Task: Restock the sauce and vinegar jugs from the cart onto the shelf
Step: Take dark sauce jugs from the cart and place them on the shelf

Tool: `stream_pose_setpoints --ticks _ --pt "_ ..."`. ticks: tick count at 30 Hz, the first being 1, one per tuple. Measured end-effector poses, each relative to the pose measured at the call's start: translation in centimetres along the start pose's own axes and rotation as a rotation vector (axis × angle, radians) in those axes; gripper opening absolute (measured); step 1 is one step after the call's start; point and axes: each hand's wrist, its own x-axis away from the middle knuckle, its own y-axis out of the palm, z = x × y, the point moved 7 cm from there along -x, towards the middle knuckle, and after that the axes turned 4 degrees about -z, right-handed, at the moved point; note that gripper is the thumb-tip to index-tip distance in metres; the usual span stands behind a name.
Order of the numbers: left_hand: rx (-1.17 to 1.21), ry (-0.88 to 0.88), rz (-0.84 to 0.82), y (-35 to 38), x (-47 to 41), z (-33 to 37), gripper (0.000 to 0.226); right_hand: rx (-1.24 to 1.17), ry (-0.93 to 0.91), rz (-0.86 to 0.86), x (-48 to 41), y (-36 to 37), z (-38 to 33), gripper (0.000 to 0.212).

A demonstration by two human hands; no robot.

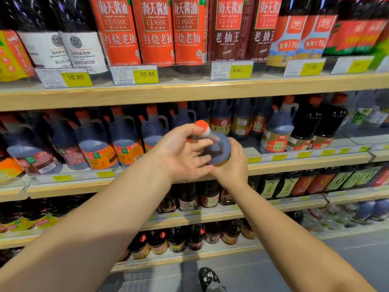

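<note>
One jug [219, 148], tilted, right hand [233, 167] gripping its body from below, left hand [183, 152] spread loosely against its neck

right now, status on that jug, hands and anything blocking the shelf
right hand gripping jug from below, left hand spread against its side. jug in air before second shelf. gap right of it looks free, shelved jugs crowd left.
</note>
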Motion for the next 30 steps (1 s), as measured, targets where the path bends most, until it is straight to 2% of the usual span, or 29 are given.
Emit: stream_pose_setpoints --ticks 2,5,7,10,14,18,22,26,30 --pt "-0.121 0.020 0.042 -2.2 -1.3 0.7 0.030 -0.052 -0.012 0.017 -2.0 -0.3 0.8 0.085" --pt "-0.326 0.127 0.260 -6.3 -4.3 1.6 0.025 -0.084 -0.016 -0.035 -5.1 0.5 2.4 0.088" --pt "-0.613 0.192 0.358 -8.0 -6.4 2.1 0.028 -0.135 -0.023 -0.081 -6.7 1.5 3.4 0.079" --pt "-1.081 0.242 0.402 -9.2 -9.3 2.5 0.039 -0.170 -0.021 -0.080 -8.4 3.0 5.1 0.063" --pt "-1.446 0.163 0.444 -10.8 -11.5 1.5 0.051 -0.204 0.088 -0.168 -9.8 5.4 7.8 0.068" --pt "-1.547 0.090 0.416 -11.7 -12.9 0.5 0.058 -0.285 0.117 -0.291 -11.4 6.1 8.6 0.078" --pt "-1.593 0.087 0.420 -11.7 -13.4 0.4 0.056 -0.331 0.094 -0.374 -12.1 6.1 9.1 0.058" --pt "-1.588 0.102 0.409 -11.9 -13.2 0.3 0.054 -0.287 0.140 -0.490 -12.5 6.7 9.4 0.081" --pt "-1.569 0.099 0.384 -11.9 -13.2 0.0 0.056 -0.234 0.192 -0.557 -11.8 6.6 9.5 0.078"
